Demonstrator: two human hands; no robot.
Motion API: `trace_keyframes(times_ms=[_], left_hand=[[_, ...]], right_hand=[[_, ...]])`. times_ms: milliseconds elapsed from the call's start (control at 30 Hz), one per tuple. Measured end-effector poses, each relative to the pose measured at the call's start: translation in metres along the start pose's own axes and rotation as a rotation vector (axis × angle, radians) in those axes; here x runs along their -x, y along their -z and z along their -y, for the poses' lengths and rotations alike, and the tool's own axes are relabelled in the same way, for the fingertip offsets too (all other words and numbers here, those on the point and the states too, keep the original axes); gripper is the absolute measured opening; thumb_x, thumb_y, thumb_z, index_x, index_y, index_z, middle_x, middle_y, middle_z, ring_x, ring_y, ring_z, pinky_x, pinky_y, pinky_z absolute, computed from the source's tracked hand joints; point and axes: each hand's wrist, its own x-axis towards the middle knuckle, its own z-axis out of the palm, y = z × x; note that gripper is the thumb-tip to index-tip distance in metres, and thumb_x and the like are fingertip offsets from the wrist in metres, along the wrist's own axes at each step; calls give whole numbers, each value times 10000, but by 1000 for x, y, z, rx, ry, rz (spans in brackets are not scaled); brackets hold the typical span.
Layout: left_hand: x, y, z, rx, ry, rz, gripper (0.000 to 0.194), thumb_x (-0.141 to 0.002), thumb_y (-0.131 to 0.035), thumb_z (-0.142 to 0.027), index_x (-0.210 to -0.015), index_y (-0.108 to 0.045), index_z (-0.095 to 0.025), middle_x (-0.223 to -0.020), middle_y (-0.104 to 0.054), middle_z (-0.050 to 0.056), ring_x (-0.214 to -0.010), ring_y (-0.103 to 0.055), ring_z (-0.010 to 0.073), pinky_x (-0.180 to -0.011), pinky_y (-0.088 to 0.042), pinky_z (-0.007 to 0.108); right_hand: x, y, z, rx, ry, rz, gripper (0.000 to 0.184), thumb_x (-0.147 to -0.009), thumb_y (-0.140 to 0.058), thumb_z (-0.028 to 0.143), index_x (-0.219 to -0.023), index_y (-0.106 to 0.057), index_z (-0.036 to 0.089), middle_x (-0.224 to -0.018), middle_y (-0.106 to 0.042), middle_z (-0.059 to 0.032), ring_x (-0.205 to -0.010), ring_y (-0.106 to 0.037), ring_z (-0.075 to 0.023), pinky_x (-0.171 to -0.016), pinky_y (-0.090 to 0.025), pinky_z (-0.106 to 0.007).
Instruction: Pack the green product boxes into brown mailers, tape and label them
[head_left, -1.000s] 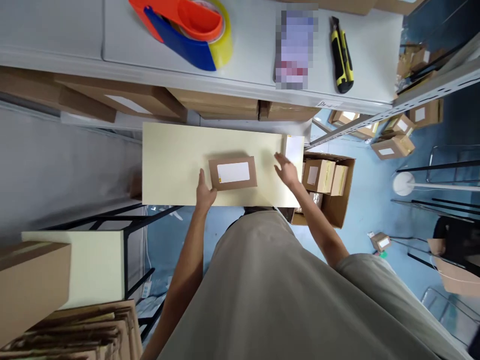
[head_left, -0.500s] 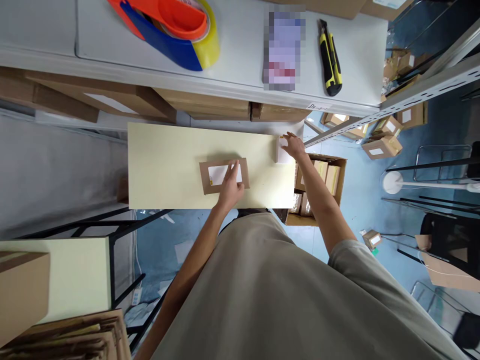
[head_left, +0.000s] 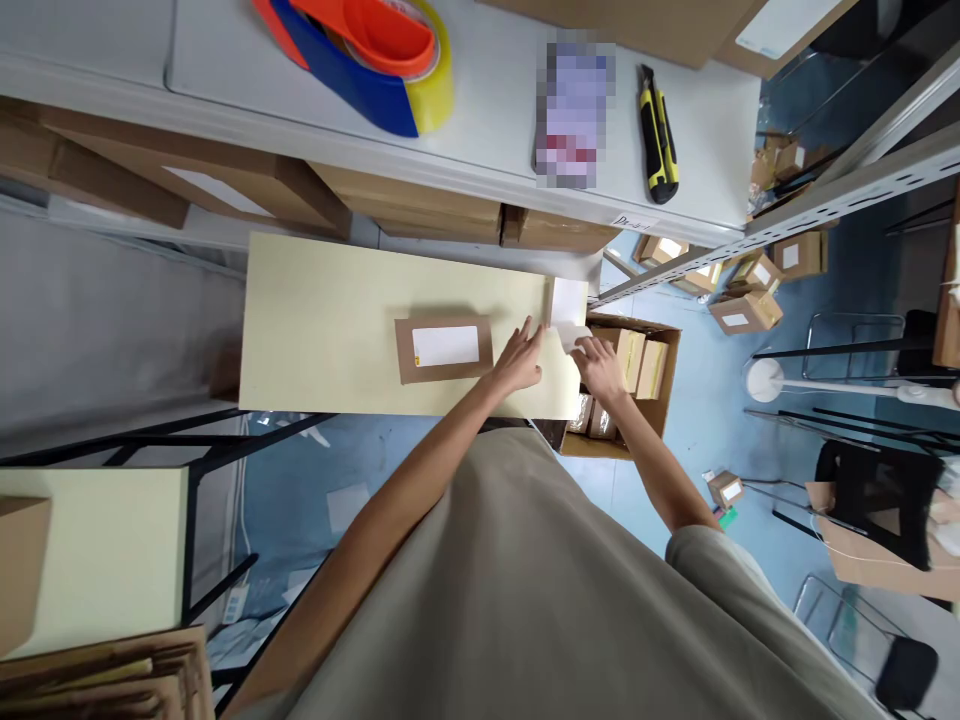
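My right hand (head_left: pixel 602 370) pinches a white label sheet (head_left: pixel 571 336) at the right end of the pale yellow tabletop (head_left: pixel 322 300). A stack of white label sheets (head_left: pixel 568 298) lies just beyond it. Close to the lifted sheet's left edge is my left hand (head_left: pixel 519 360), fingers stretched out and apart; whether a fingertip touches the sheet I cannot tell. To the left of that hand, a small flat brown cardboard box (head_left: pixel 405 352) rests on the tabletop, a white label (head_left: pixel 446 346) on its upper face.
Above the tabletop, a grey shelf (head_left: pixel 480 120) holds a tape dispenser (head_left: pixel 390 70), a blurred-out phone-like object (head_left: pixel 574 115) and a yellow-black utility knife (head_left: pixel 658 135). An open carton (head_left: pixel 671 385) of small boxes stands off the right end. Folded cardboard (head_left: pixel 112 680) lies lower left.
My right hand has come toward me from the label stack with a sheet in its fingers. My left hand has left the box and moved right toward the sheet.
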Motion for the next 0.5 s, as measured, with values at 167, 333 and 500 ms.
trace_keyframes(times_ms=[167, 333, 500], left_hand=[[-41, -13, -10, -143, 43, 226, 1153, -848, -681, -79, -1829, -82, 17, -1873, -271, 320, -1818, 20, 402, -1461, -167, 625], [-53, -11, -8, -199, 96, 295, 1186, -845, -736, -123, -1831, -95, 34, -1884, -282, 290, -1818, 51, 402, -1478, -130, 593], [-63, -7, -9, -216, 119, 308, 1170, -820, -745, -117, -1825, -167, 40, -1870, -316, 297, -1817, 3, 428, -1475, -122, 618]], right_hand=[[29, -2, 18, 10, 26, 100, 389, -1116, -506, 114, -1248, -849, 241, -1417, -769, -163, -1320, -663, -362, -1148, -518, -518], [22, 5, 22, -3, 5, 137, 440, -1095, -488, 95, -1304, -843, 251, -1371, -769, -167, -1301, -654, -378, -1147, -519, -535], [11, 13, 20, 12, 11, 183, 444, -1093, -476, 88, -1314, -847, 191, -1386, -753, -216, -1304, -651, -386, -1179, -512, -559]])
